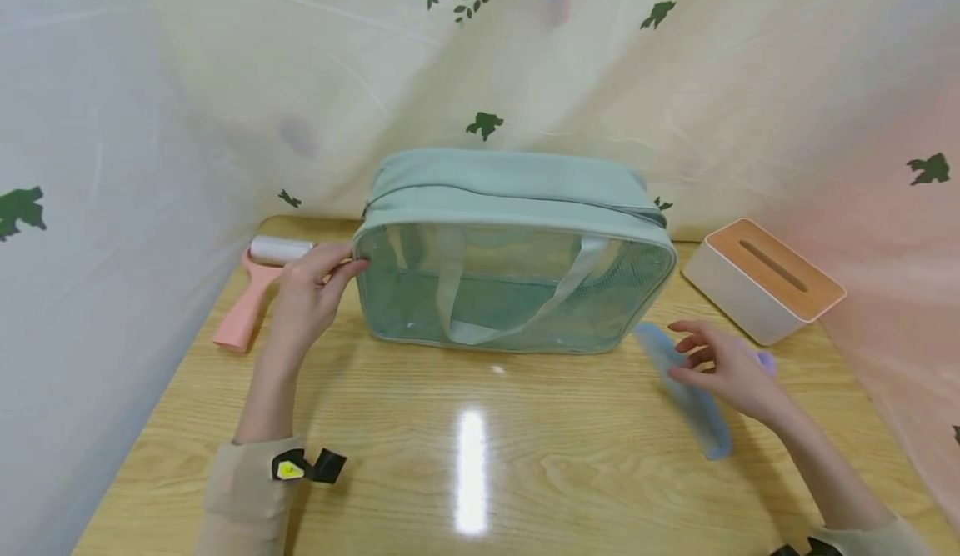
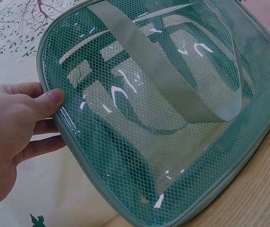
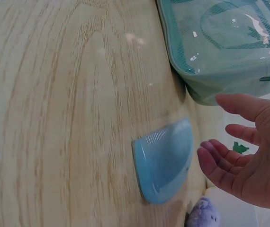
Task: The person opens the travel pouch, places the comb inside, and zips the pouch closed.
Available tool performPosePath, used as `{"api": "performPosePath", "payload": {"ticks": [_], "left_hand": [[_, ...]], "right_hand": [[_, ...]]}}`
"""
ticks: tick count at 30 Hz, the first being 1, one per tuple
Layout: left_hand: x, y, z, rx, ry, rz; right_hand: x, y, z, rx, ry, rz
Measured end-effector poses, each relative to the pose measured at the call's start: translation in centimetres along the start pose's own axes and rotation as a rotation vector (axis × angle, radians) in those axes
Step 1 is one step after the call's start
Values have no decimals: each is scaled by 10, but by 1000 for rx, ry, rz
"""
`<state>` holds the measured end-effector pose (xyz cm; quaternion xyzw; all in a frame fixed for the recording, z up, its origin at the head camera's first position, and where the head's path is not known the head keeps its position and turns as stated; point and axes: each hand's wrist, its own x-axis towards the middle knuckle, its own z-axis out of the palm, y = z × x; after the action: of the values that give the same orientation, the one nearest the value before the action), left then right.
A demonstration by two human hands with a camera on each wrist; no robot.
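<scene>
A pale green bag [image 1: 517, 289] with see-through mesh sides and a hanging strap stands upright on the table. The left hand [image 1: 311, 289] pinches its left edge; in the left wrist view the thumb of that hand [image 2: 12, 127] lies on the rim, fingers behind. The right hand [image 1: 723, 370], fingers loosely bent and holding nothing, hovers over a blue comb [image 1: 697, 410] right of the bag. In the right wrist view the comb [image 3: 166, 161] lies flat on the wood, apart from the hand [image 3: 253, 151].
A pink lint roller [image 1: 247, 306] lies at the left behind the left forearm. A white tissue box [image 1: 750, 289] with an orange lid stands at the right. A small purple thing [image 3: 203, 215] sits near it, partly hidden behind the right hand in the head view. Leaf-patterned cloth surrounds the table.
</scene>
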<state>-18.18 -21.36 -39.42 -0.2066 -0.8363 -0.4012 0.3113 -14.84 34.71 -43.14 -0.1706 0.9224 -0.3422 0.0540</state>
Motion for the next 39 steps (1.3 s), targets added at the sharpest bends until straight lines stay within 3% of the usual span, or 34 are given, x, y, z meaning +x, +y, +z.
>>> {"api": "performPosePath", "payload": {"ticks": [4, 19, 39], "left_hand": [[0, 0, 0, 2, 3, 0], [0, -1, 0, 33, -5, -17], [0, 0, 0, 23, -2, 3]], "right_hand": [[-7, 3, -2, -31, -22, 3], [-16, -3, -1, -186, -152, 191], [-18, -2, 4, -226, -152, 199]]}}
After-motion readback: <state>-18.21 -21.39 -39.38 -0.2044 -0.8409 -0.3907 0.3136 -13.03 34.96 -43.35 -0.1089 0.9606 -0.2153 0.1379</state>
